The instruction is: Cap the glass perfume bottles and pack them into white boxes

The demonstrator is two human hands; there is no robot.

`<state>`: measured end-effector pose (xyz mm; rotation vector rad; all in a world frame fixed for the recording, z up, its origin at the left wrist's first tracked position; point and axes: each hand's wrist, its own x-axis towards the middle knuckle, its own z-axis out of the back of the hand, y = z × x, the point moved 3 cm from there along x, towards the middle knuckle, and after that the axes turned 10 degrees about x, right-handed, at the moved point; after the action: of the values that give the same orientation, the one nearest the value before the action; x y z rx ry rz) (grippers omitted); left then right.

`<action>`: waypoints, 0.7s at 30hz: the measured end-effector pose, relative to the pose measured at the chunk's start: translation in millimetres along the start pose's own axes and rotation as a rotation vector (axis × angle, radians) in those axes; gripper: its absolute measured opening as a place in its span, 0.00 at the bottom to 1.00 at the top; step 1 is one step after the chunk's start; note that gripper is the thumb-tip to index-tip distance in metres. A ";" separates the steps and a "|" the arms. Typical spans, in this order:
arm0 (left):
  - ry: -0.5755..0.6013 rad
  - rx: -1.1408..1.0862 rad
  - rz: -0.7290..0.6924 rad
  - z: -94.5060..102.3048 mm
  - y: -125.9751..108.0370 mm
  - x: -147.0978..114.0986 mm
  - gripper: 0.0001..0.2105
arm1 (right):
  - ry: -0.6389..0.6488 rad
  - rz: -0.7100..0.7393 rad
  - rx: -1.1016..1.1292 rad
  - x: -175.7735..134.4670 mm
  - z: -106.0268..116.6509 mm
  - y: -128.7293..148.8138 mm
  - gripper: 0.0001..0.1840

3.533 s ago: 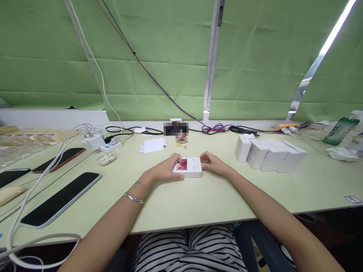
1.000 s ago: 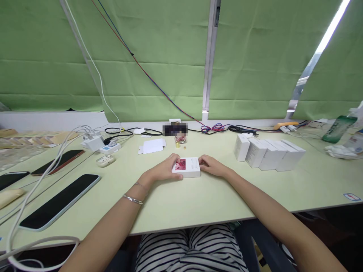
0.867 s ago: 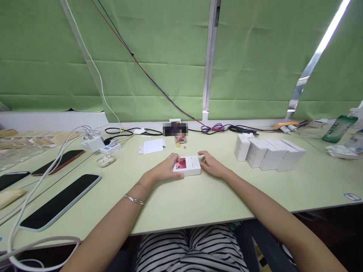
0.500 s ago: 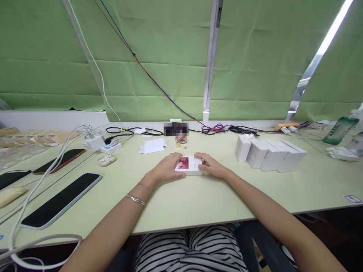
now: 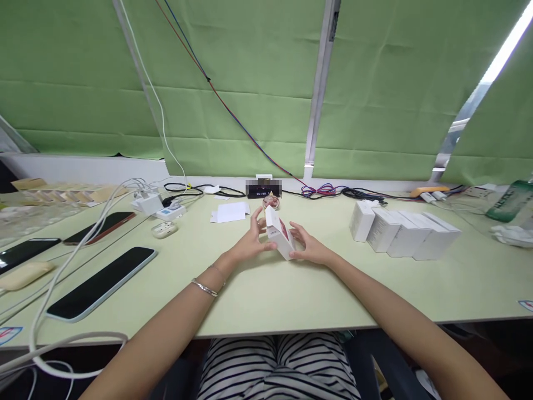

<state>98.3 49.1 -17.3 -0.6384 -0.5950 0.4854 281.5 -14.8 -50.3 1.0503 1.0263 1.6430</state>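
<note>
A small white box with a red picture on its top (image 5: 279, 235) is tilted up on edge above the pale green table (image 5: 291, 294). My left hand (image 5: 252, 242) grips its left side, fingers spread behind it. From the right, my right hand (image 5: 307, 247) holds its lower edge. A silver bracelet circles my left wrist.
A row of white boxes (image 5: 402, 233) stands to the right. Folded white paper (image 5: 231, 211), a small digital clock (image 5: 264, 190) and cables lie behind. Phones (image 5: 100, 280) and white charger leads (image 5: 75, 244) fill the left side. A green bottle (image 5: 511, 201) stands far right.
The box lay flat on the table under both hands; now both hands have lifted and tipped it up on edge. The view has shifted slightly.
</note>
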 end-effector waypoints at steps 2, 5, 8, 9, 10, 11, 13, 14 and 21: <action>0.092 -0.014 0.021 -4.5 -4.6 -1.6 0.49 | 0.072 0.016 -0.089 -1.5 -2.7 4.3 0.49; 0.119 0.026 0.004 -9.7 -11.5 -1.4 0.43 | 0.144 0.079 -0.102 -3.4 -6.6 11.1 0.47; 0.071 0.061 -0.001 -13.9 -12.8 0.5 0.41 | 0.096 0.139 -0.080 -3.4 -9.2 14.3 0.47; 0.053 0.068 0.005 -14.8 -11.9 1.1 0.41 | 0.056 0.151 -0.078 -3.2 -9.5 14.5 0.47; 0.041 0.073 0.013 -15.5 -10.5 1.5 0.42 | 0.012 0.156 -0.080 -3.0 -9.5 14.2 0.46; 0.036 0.076 0.019 -15.8 -9.0 1.7 0.42 | -0.031 0.154 -0.089 -2.7 -9.2 13.6 0.46; 0.057 0.081 0.023 -15.5 -5.9 1.6 0.43 | -0.101 0.140 -0.128 -2.0 -7.8 11.3 0.43; 0.074 0.082 0.022 -14.6 -4.5 1.4 0.43 | -0.133 0.139 -0.155 -1.5 -6.6 9.9 0.41; 0.186 0.070 -0.031 -8.9 -2.3 -2.6 0.42 | -0.397 0.188 -0.188 3.6 5.7 -2.5 0.41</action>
<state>102.7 42.4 -22.5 -0.5995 -0.4096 0.4111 286.6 -9.8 -50.3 1.3083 0.5158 1.5568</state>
